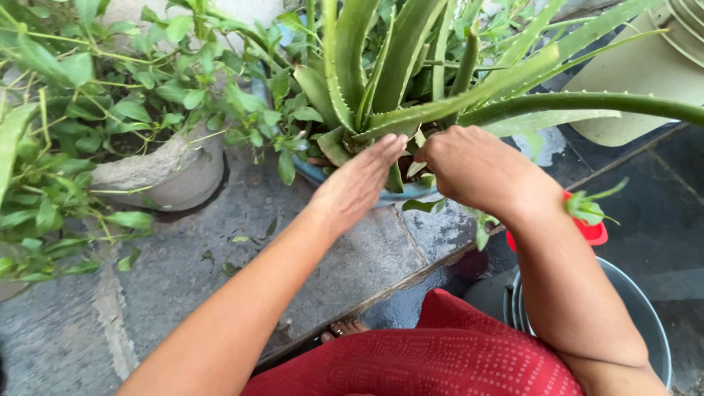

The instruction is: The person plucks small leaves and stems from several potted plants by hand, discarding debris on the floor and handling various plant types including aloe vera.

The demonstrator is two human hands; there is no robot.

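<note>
An aloe plant (381, 66) with thick green spiky leaves grows in a blue pot (315, 174) at the top centre. My left hand (359, 180) reaches flat into the base of the plant, fingers together against a lower leaf. My right hand (469, 165) is beside it, fingers curled in at the base of the leaves; what it pinches is hidden. A long aloe leaf (587, 103) stretches right above my right wrist.
A grey stone pot (165, 176) with a leafy green plant (88, 110) stands at left on the stone ledge (220, 257). A grey bucket (645, 323) and a red object (590, 231) sit at lower right. A pale container (645, 73) stands at upper right.
</note>
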